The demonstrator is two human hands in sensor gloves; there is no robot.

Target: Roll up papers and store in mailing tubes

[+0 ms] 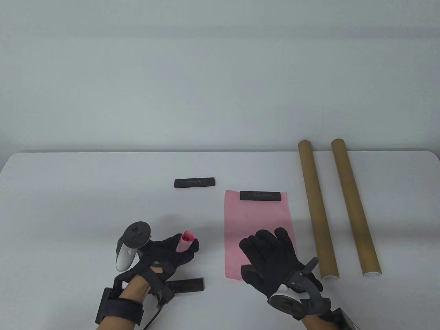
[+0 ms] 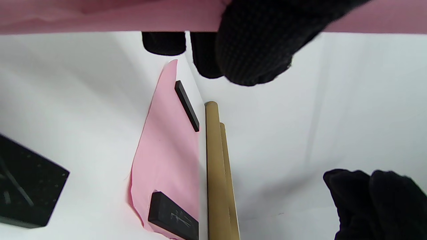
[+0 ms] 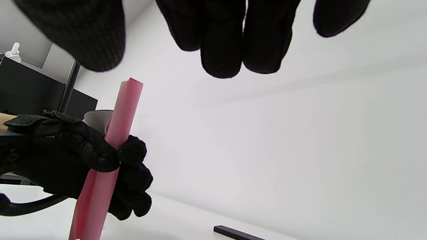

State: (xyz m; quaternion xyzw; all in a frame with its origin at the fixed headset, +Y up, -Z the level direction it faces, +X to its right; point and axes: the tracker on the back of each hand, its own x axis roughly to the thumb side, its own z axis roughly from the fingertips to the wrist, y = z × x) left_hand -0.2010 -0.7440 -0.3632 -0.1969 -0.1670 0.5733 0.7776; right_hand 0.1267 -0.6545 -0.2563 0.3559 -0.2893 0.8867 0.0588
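Observation:
My left hand grips a rolled pink paper and holds it upright above the table's near left. The roll also shows in the left wrist view and in the right wrist view, where my left hand wraps around it. My right hand is open with its fingers spread, over the near end of a flat pink sheet. I cannot tell if it touches the sheet. Two brown mailing tubes lie side by side to the right of the sheet.
A black weight bar lies on the sheet's far end. A second bar lies on the bare white table left of it. A third bar lies by my left wrist.

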